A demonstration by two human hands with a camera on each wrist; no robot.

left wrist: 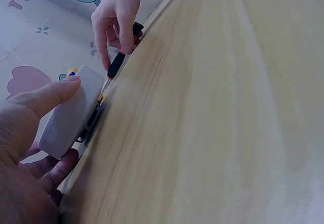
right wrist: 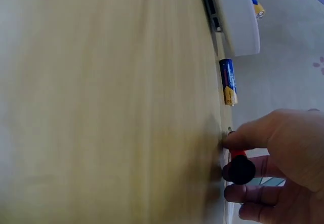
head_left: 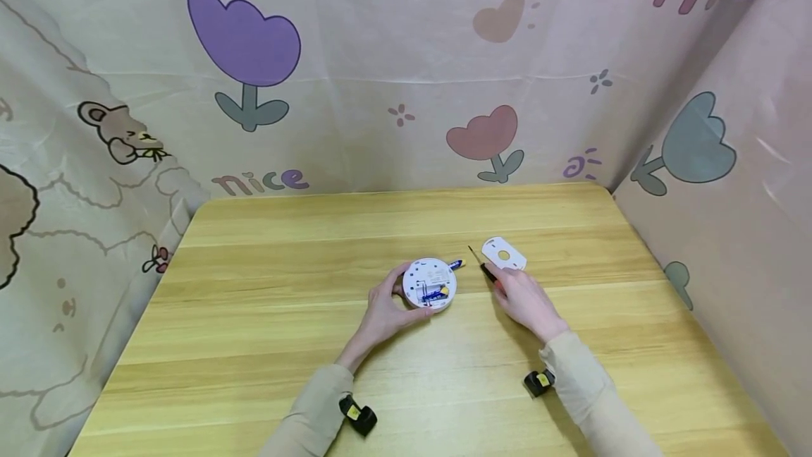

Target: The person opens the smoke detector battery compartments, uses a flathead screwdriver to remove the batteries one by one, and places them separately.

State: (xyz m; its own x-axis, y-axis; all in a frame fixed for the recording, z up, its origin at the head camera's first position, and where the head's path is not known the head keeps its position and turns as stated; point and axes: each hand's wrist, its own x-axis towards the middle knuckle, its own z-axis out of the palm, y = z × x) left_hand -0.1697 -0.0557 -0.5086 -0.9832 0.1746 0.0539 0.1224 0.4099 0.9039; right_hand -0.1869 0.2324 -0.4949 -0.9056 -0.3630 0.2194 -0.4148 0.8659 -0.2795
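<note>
My left hand [head_left: 385, 310] grips the round white device [head_left: 419, 273], which looks like a smoke alarm, with thumb and fingers on its rim. Its printed side with the battery bay faces up. A blue and yellow battery [head_left: 433, 295] sits at that bay, and its end [right wrist: 259, 8] sticks up in the right wrist view. My right hand [head_left: 525, 302] holds a screwdriver [head_left: 487, 273] by its black and red handle, the thin shaft pointing away to the left. A second battery [right wrist: 228, 81] lies on the table between the device and the screwdriver.
A white plate [head_left: 516, 257] with a round hole in its middle lies just beyond my right hand. Everything rests on a wood-grain table [head_left: 285, 245]. A printed curtain [head_left: 355, 41] hangs behind the table and along both sides.
</note>
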